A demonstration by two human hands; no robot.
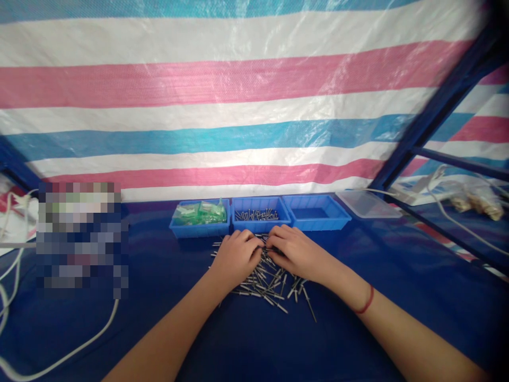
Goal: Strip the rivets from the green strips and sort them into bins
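A loose heap of small metal pins lies on the blue table. My left hand rests on the heap's left side with its fingers curled down over the pins. My right hand sits on the heap's right side, fingers bent and pinched together at the fingertips, which meet those of the left hand. What either hand grips is hidden under the fingers. A red string circles my right wrist.
Three blue trays stand behind the heap: the left tray holds green packets, the middle tray holds more pins, the right tray shows nothing inside. A clear lid lies further right. White cables run at the left. A striped tarp hangs behind.
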